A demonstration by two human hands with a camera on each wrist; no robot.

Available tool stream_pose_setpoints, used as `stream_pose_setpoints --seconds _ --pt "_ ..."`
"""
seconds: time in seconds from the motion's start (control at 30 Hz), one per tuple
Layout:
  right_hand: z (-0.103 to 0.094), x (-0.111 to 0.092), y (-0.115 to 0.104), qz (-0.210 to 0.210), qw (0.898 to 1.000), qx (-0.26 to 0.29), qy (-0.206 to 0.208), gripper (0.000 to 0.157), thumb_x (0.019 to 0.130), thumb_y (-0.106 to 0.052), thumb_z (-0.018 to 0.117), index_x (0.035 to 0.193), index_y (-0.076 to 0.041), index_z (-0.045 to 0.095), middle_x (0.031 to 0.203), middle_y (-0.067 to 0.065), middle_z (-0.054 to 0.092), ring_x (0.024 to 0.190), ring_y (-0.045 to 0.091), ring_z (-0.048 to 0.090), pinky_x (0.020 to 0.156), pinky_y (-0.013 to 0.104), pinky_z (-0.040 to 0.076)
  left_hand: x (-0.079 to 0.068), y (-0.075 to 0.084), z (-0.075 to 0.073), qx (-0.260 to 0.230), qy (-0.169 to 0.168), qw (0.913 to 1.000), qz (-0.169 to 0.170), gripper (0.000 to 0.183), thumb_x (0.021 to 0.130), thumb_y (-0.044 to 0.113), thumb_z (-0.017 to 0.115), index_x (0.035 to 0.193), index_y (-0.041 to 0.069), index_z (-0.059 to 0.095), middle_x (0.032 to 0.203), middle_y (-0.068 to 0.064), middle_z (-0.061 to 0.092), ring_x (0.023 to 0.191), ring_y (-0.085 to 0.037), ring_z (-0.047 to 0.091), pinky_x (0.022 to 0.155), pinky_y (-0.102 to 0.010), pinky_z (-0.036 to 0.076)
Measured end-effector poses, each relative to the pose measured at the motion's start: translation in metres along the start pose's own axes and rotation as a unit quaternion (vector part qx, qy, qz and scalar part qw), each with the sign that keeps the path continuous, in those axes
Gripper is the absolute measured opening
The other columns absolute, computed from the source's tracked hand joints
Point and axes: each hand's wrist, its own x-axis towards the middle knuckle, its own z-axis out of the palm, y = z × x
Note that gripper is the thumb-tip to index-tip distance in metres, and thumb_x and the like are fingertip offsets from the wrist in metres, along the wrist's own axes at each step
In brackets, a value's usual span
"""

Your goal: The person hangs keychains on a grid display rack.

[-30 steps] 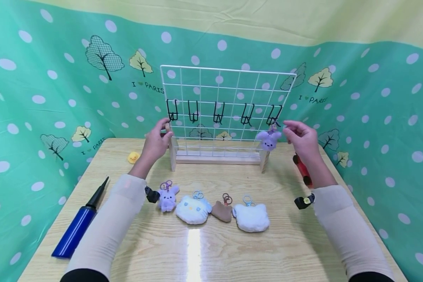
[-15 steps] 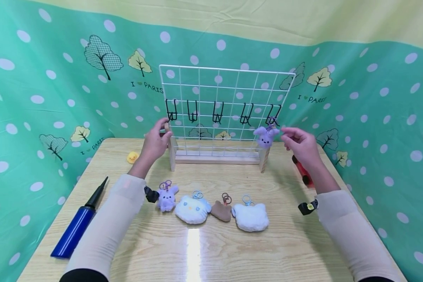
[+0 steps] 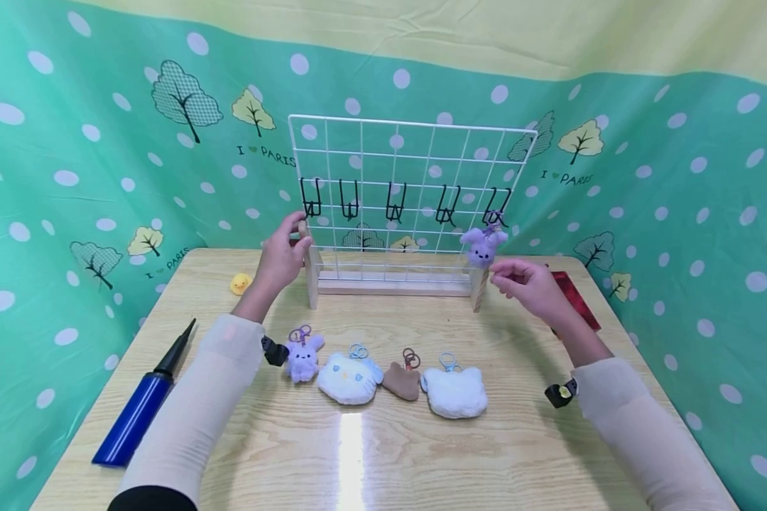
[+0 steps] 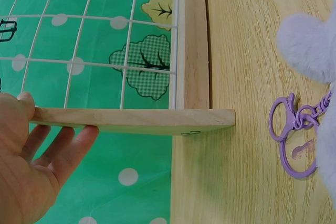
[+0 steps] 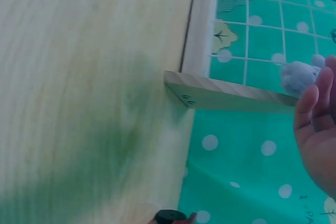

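Note:
In the head view my left hand [image 3: 281, 254] holds the wooden side panel [image 3: 312, 273] of a white wire grid rack [image 3: 412, 124]. The left wrist view shows the thumb on one face of that panel and fingers on the other. A purple plush keychain [image 3: 483, 248] hangs from the rightmost black hook [image 3: 496, 206]. Just below and right of it is my right hand [image 3: 529, 285], fingers loosely bent and holding nothing, close to the right side panel [image 3: 479, 291]; whether it touches is unclear.
On the table lie another purple plush keychain [image 3: 303, 360], a blue-white plush [image 3: 349, 380], a brown plush [image 3: 401, 382] and a white plush [image 3: 457, 394]. A blue hand pump [image 3: 137, 419], yellow duck [image 3: 240, 284] and red object [image 3: 577, 301], partly covered by the forearm, lie around them.
My right hand has moved down and slightly left, away from the hook. The hanging purple plush has shifted slightly left. My left hand stays on the rack.

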Motion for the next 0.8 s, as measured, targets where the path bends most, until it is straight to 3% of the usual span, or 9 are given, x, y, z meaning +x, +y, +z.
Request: stream_pose_setpoints --seconds 0.13,0.4,0.6,0.8 --pt "0.006 -0.001 0.007 0.013 1.0 -0.008 -0.019 0.038 0.1 -0.026 0.067 0.126 0.002 0.064 0.094 0.001 0.067 0.08 0.019 0.061 0.068 0.022 0.058 -0.001 0.001 0.001 -0.008 -0.003 1.0 -0.003 0.058 0.108 0.021 0.051 0.159 0.034 0.029 0.157 -0.016 0.044 0.135 -0.04 0.055 0.091 -0.048 0.063" --pt "0.021 -0.005 0.019 0.013 0.998 -0.015 -0.056 0.026 0.1 -0.018 0.066 0.121 -0.002 0.068 0.103 0.02 0.068 0.082 0.022 0.065 0.07 0.027 0.06 0.0 0.0 0.0 -0.005 -0.004 1.0 -0.003 0.057 0.108 0.022 0.051 0.159 0.034 0.029 0.157 -0.016 0.043 0.133 -0.04 0.056 0.089 -0.047 0.064" --pt "0.033 -0.007 0.027 -0.006 0.996 -0.027 -0.085 0.026 0.099 -0.014 0.067 0.119 0.003 0.069 0.097 0.012 0.07 0.08 0.009 0.062 0.068 0.02 0.056 0.001 -0.001 0.0 0.011 -0.001 0.9999 0.002 0.057 0.108 0.023 0.051 0.16 0.033 0.028 0.157 -0.017 0.044 0.132 -0.04 0.057 0.089 -0.049 0.064" --pt "0.044 -0.011 0.034 -0.009 0.994 -0.034 -0.107 0.029 0.098 -0.012 0.068 0.121 0.006 0.067 0.096 0.007 0.071 0.082 0.009 0.061 0.07 0.019 0.054 0.001 -0.001 0.0 0.012 -0.002 0.9999 -0.004 0.058 0.108 0.024 0.05 0.16 0.035 0.027 0.157 -0.017 0.044 0.133 -0.04 0.056 0.09 -0.05 0.063"
